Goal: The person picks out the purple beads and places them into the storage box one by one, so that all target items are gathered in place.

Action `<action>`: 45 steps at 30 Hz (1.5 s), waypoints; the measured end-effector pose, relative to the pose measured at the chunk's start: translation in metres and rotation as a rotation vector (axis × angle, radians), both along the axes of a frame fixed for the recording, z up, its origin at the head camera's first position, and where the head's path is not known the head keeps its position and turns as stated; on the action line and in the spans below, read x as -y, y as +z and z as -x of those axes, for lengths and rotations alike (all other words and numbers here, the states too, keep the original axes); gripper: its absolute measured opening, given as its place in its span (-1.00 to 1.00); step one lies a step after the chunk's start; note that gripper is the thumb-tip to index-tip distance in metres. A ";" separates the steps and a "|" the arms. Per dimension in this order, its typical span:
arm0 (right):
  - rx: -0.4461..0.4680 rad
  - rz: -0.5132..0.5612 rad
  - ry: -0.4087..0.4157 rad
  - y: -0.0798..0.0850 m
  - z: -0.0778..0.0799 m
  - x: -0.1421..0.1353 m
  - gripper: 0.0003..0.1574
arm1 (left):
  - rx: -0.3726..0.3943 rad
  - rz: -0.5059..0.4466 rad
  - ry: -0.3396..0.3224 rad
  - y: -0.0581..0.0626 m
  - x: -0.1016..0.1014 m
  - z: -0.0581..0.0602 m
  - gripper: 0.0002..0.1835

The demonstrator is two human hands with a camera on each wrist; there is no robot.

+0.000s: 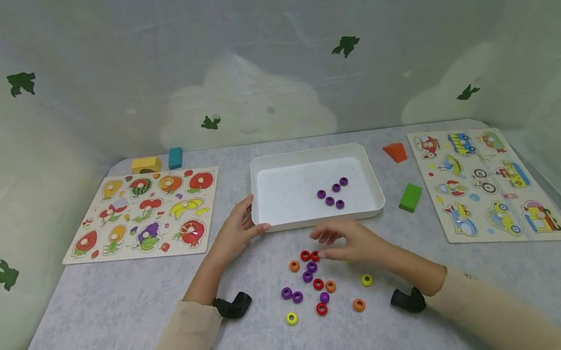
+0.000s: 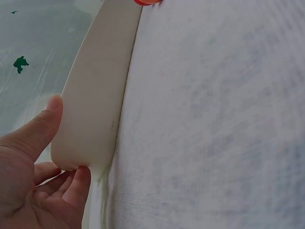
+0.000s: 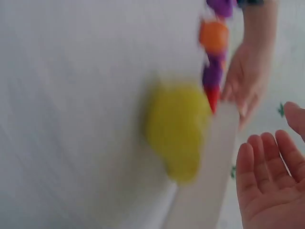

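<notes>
A white rectangular tray (image 1: 283,192) lies on the table with several purple beads (image 1: 329,201) toward its right side. My left hand (image 1: 235,232) grips the tray's near left corner; in the left wrist view, the hand (image 2: 45,176) has its thumb on the rim and its fingertips against the corner. My right hand (image 1: 353,240) hovers in front of the tray, beside the loose beads. In the right wrist view, that hand (image 3: 274,191) shows a bare palm with loosely bent fingers. Red beads (image 1: 322,313), orange, purple and yellow beads (image 1: 368,284) lie scattered before the tray.
A fruit puzzle board (image 1: 130,253) lies at left, with yellow (image 1: 146,163) and blue blocks (image 1: 175,158) behind it. At right lies a vehicle puzzle board (image 1: 458,174). Orange (image 1: 397,152) and green blocks (image 1: 410,198) sit between it and the tray.
</notes>
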State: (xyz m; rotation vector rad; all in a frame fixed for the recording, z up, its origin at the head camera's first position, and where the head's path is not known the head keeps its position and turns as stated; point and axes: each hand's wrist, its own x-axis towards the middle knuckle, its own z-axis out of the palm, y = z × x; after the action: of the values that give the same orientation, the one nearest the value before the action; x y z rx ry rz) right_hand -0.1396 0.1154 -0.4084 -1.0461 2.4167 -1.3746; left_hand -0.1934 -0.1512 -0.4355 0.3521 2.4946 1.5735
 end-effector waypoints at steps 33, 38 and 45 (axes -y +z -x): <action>-0.052 -0.039 -0.316 0.002 0.052 -0.012 -0.74 | 0.029 -0.032 -0.018 0.029 -0.008 -0.014 -0.22; 0.051 -0.108 -0.417 -0.008 0.079 -0.025 -0.75 | 0.025 -0.030 -0.015 0.028 -0.008 -0.014 -0.22; 0.112 -0.228 -0.433 -0.014 0.093 -0.028 -0.80 | 0.034 -0.017 -0.017 0.016 -0.003 -0.007 -0.17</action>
State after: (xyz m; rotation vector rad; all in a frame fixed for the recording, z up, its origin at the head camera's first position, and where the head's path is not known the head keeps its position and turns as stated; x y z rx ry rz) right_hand -0.2329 0.1436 -0.4227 -0.3943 2.7335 -1.1832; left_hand -0.1868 -0.1477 -0.4192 0.3447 2.4481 1.5818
